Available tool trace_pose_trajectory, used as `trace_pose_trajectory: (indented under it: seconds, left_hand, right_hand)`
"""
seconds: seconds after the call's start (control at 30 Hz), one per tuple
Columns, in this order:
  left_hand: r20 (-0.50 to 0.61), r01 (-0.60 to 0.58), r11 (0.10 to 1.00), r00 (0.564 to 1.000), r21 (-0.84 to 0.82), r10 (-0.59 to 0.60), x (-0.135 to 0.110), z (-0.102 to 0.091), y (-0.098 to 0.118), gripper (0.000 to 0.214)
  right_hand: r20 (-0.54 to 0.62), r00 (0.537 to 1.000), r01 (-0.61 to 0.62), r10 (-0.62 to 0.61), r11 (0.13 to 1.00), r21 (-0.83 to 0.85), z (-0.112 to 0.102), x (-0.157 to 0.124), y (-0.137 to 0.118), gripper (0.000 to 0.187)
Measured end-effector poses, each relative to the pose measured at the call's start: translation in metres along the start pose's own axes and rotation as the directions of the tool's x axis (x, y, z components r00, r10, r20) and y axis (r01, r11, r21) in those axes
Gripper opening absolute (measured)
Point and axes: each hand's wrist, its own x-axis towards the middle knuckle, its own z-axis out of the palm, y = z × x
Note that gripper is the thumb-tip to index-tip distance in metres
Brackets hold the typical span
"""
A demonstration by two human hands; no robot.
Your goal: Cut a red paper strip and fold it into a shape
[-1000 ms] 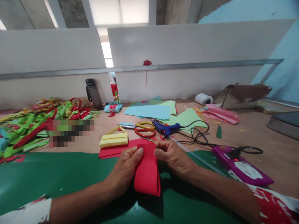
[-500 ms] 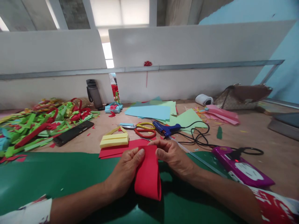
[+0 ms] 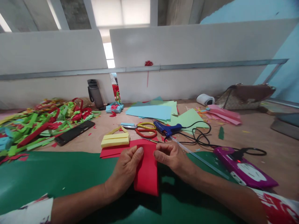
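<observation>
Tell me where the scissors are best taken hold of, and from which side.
Take the scissors by the red and yellow handle loops, coming from above and the near side. They lie flat with blades pointing left; the loops face right, close to the blue glue gun, which likely crowds a sideways approach.

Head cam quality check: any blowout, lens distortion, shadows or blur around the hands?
Head view: the ceiling panel is blown out white. Head view: wide-angle distortion bows the metal rail and stretches the edges. Head view: soft shadow on the green mat under the left hand and right hand. Both pinch the red paper, which looks sharp, without blur.
</observation>
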Motion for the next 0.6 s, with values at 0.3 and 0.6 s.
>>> trace_pose_trajectory:
  seconds: [0.3,0.6]
  left_hand:
    - [0.080,0.038,0.999,0.996,0.037,-0.041,0.000,-0.004,-0.006,0.035]
    - [-0.064,0.035,0.996,0.997,-0.077,-0.040,0.009,-0.004,0.007,0.031]
  right_hand:
    - [-0.134,0.989,0.037,-0.065,0.977,-0.208,0.005,-0.006,-0.004,0.035]
    - [0.037,0.993,-0.097,0.111,0.958,-0.269,0.010,-0.006,-0.002,0.033]
